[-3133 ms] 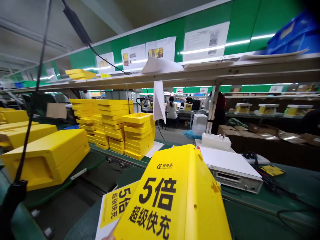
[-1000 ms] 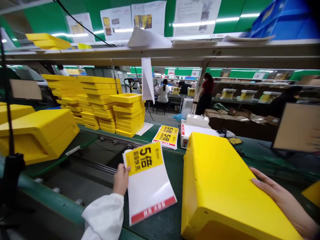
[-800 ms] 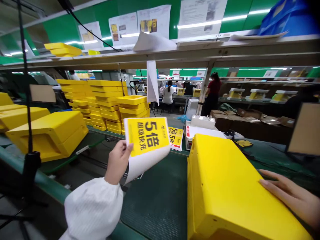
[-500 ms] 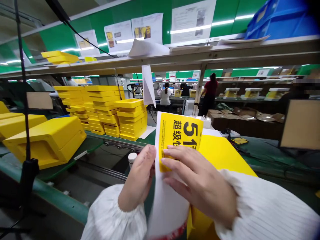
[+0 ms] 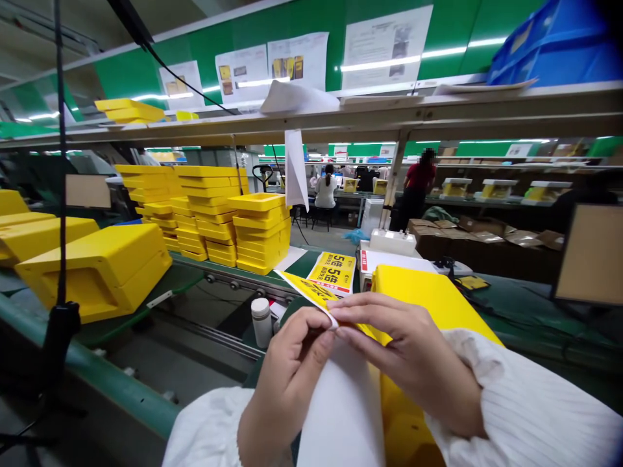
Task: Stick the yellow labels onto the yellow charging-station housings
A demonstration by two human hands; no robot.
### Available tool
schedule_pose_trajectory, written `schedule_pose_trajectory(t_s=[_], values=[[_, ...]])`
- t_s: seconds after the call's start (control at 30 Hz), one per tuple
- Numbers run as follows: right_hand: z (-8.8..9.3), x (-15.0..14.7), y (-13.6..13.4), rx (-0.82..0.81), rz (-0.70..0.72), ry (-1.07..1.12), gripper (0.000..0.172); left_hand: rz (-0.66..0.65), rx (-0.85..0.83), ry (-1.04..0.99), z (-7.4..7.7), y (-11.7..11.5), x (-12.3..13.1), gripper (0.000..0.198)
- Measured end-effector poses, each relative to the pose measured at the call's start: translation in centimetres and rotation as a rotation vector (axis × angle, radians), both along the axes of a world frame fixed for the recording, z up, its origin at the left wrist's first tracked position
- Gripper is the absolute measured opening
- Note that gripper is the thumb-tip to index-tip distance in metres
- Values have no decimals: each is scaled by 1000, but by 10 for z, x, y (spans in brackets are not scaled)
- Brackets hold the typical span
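Both of my hands meet at the edge of a yellow printed sticker sheet (image 5: 304,288) with black lettering. My left hand (image 5: 287,376) pinches that edge between thumb and bent fingers. From the other side my right hand (image 5: 413,353) grips it, fingertips pressed together on the same edge. White backing (image 5: 343,408) hangs below the fingers. A yellow plastic case (image 5: 428,295) stands just behind and under my right hand. Beyond my hands, more yellow-and-red printed sheets (image 5: 334,269) lie on the bench. A white-capped bottle (image 5: 261,321) stands left of the sheet.
Stacked yellow trays (image 5: 260,227) stand at the back left. A larger yellow case (image 5: 97,266) lies on the left conveyor. Overhead runs a shelf (image 5: 370,123) bearing a blue crate (image 5: 549,52). A black cable (image 5: 61,194) hangs at left. Other people are in the background.
The sheet has tipped from upright to nearly flat, uncovering the printed sheets behind it. My fingers have come together at its edge; the right fingers, spread over its face before, now pinch.
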State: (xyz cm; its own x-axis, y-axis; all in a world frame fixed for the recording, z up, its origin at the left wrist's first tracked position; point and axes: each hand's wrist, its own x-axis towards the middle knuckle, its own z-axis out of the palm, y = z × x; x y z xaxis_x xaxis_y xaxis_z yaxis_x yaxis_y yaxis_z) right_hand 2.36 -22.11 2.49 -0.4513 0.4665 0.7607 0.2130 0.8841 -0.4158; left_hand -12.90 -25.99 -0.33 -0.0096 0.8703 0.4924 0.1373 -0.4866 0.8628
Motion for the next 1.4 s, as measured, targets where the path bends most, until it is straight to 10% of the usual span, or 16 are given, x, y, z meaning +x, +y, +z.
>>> schedule_pose_trajectory(t_s=[0.2, 0.4, 0.63, 0.83, 0.9, 1.0, 1.17, 1.27, 1.4], values=[[1, 0, -3, -136, 89, 47, 13, 52, 72, 70, 2, -3, -4, 7], [17, 6, 40, -732, 73, 286, 15, 69, -260, 29, -10, 4, -42, 24], [60, 57, 142, -644, -344, 691, 6, 261, -598, 177, -105, 53, -118, 32], [101, 88, 123, -380, -390, 403, 12, 369, -655, 370, -174, 86, -122, 25], [101, 92, 96, -291, -331, 330, 9, 374, -613, 375, -160, 90, -110, 36], [89, 98, 52, -170, -212, 264, 12, 211, -553, 303, -101, 81, -75, 53], [57, 122, -9, 19, -208, 112, 21, -653, -702, -174, 11, 39, 15, 69], [40, 141, -30, 32, -254, 9, 24, -661, -660, -354, 31, 34, 57, 35], [19, 161, -37, -35, -403, -42, 16, -563, -551, -428, 23, 51, 82, 19]])
